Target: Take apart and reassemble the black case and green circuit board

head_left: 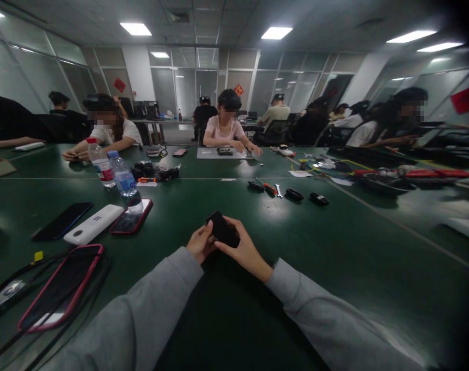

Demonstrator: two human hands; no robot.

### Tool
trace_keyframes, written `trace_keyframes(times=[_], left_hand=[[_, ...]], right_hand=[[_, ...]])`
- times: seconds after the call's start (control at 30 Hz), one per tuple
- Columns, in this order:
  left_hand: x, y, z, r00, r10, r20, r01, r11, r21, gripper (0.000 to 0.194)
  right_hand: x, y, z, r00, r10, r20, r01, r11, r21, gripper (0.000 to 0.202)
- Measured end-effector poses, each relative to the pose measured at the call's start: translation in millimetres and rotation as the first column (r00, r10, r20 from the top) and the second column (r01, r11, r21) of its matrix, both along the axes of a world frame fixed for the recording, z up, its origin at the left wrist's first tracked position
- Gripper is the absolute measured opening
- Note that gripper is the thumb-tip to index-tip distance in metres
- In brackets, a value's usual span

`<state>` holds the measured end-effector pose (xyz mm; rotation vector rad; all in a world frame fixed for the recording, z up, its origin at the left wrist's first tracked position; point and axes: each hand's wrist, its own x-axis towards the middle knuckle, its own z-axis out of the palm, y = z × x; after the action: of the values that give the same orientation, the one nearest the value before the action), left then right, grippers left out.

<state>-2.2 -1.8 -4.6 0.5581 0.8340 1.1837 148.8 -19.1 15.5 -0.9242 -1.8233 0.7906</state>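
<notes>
Both hands hold a small black box-like object [223, 230] just above the green table [296, 288]. My left hand [200, 243] grips its left end, with the thumb on top. From the right, my right hand [246, 250] closes around the other end, thumb below and fingers over the far edge. Its exact kind does not show, as the surface is plain and dark. Beyond the hands lie a screwdriver [270, 189], a wrench [278, 191] and small black pieces [294, 194].
At left are phones [132, 216], a white power bank [94, 224], black cables [83, 301] and two water bottles [122, 174]. Black parts [153, 171] lie behind them. Across the table a person [228, 123] works over a grey mat [207, 153]. Tools and cables [396, 175] spread at right.
</notes>
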Motion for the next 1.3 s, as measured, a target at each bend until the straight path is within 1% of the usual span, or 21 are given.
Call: trace_keyframes(times=[0.07, 0.17, 0.27, 0.37, 0.47, 0.57, 0.8, 0.93, 1.03, 1.3], left_hand=[[-1.2, 1.7, -2.3, 1.000, 0.001, 0.010, -0.001, 1.000, -0.009, 0.047], [-2.3, 2.9, -4.1, 1.000, -0.012, 0.023, 0.012, 1.000, -0.002, 0.048], [-2.8, 3.6, -5.4, 0.999, -0.017, 0.043, 0.017, 1.000, 0.003, 0.050], [-3.3, 5.1, -7.5, 0.999, -0.002, 0.052, 0.002, 1.000, -0.002, 0.054], [-3.8, 6.4, -8.5, 0.999, 0.016, 0.050, -0.015, 1.000, -0.024, 0.057], [-3.8, 6.4, -7.7, 0.998, 0.025, 0.052, -0.023, 0.999, -0.043, 0.058], [-3.2, 5.0, -3.7, 0.996, 0.018, 0.085, -0.016, 1.000, -0.027, 0.058], [-2.4, 2.9, 2.4, 0.996, -0.006, 0.087, 0.010, 0.999, -0.052, 0.061], [-1.6, 1.1, 6.7, 0.993, -0.022, 0.117, 0.030, 0.997, -0.068, 0.065], [-2.4, -1.3, 9.8, 0.960, -0.132, 0.249, 0.139, 0.990, -0.010, 0.076]], right_hand=[[0.8, -0.1, 1.6, 1.000, 0.023, -0.001, -0.023, 0.999, -0.030, 0.058], [1.1, -2.0, 4.2, 1.000, 0.014, 0.024, -0.013, 0.999, -0.042, 0.057], [0.1, -6.1, 7.0, 0.998, 0.003, 0.059, -0.003, 1.000, -0.004, 0.060], [-1.6, -10.0, 9.1, 0.995, 0.019, 0.096, -0.024, 0.999, 0.048, 0.064], [-3.1, -12.2, 9.4, 0.992, 0.028, 0.121, -0.037, 0.997, 0.071, 0.066], [-4.4, -13.3, 8.2, 0.990, 0.015, 0.138, -0.029, 0.995, 0.097, 0.066], [-7.4, -16.1, 4.3, 0.990, -0.016, 0.137, -0.003, 0.990, 0.141, 0.059], [-8.1, -16.2, 3.9, 0.987, -0.027, 0.159, 0.003, 0.989, 0.149, 0.059], [-7.7, -15.6, 4.1, 0.982, -0.024, 0.186, -0.007, 0.986, 0.164, 0.061], [-9.1, -15.9, 0.6, 0.957, -0.067, 0.284, 0.014, 0.983, 0.183, 0.066]])
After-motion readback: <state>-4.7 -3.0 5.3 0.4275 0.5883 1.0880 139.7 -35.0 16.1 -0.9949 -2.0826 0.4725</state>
